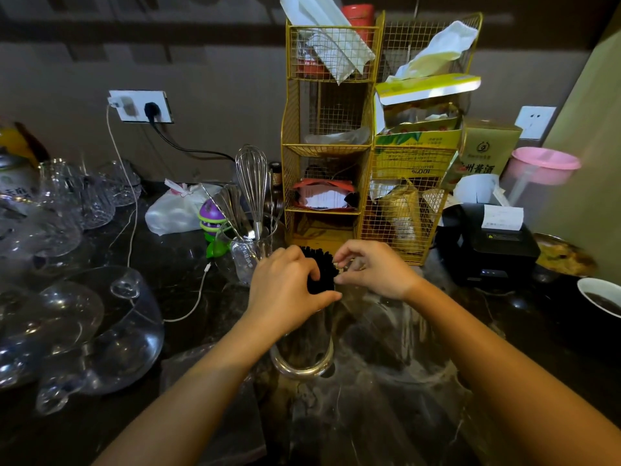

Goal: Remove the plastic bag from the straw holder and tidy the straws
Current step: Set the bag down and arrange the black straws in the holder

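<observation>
On the dark counter [174, 297] at the far left, clear glassware [80, 324] lies crowded together, well apart from the work. Nearer the middle, a glass jar [250, 253] keeps a whisk [252, 183] and spoons upright, just beside the left hand.

The left hand [285, 287] curls around the bundle of black straws [319, 270], thumb and fingers closed on its left side, probably to keep the bundle gathered and stop it splaying. The straws stand upright in the clear straw holder [304, 351], directly in front of the person.

The right hand [376, 270] sits against the bundle's right side, fingers bent in a loose pinch at the straw tips; I cannot tell whether it grips a straw or merely nudges them level. No plastic bag is clearly visible on the holder, so tidying seems the step in hand.

Behind stands a yellow wire rack [329, 146].
</observation>
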The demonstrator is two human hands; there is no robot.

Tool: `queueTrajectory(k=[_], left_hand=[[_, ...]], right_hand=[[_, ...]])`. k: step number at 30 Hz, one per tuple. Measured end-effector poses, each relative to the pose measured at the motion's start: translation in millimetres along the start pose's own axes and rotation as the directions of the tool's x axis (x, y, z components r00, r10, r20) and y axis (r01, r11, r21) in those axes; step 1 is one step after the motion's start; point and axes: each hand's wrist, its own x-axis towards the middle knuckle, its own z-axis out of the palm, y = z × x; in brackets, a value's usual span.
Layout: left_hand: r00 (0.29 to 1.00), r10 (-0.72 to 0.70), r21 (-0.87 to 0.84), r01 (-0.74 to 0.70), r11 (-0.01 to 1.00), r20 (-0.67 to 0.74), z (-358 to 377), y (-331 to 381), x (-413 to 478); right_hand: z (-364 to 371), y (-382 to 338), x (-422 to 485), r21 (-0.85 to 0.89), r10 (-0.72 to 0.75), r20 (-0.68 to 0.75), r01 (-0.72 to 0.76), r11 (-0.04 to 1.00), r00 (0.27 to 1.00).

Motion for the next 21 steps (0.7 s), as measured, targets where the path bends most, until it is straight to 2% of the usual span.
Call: queueTrajectory(k=[4,8,21], left_hand=[[1.000,-0.019,0.017,0.019,1.000,-0.024,9,3,1],[0.999,-0.032,-0.003,0.032,0.999,-0.016,13,2,2],[0.998,-0.026,-0.107,0.033,0.994,0.065,8,-1,10]], right_hand=[[8,1,-1,0.004,-0.026,-0.016,0.026,1.000,1.000],[14,3,-1,-0.079,-0.087,-0.038,0.084,0.993,0.995],[19,3,1,0.005,-0.084,-0.018,0.084,0.996,0.996]])
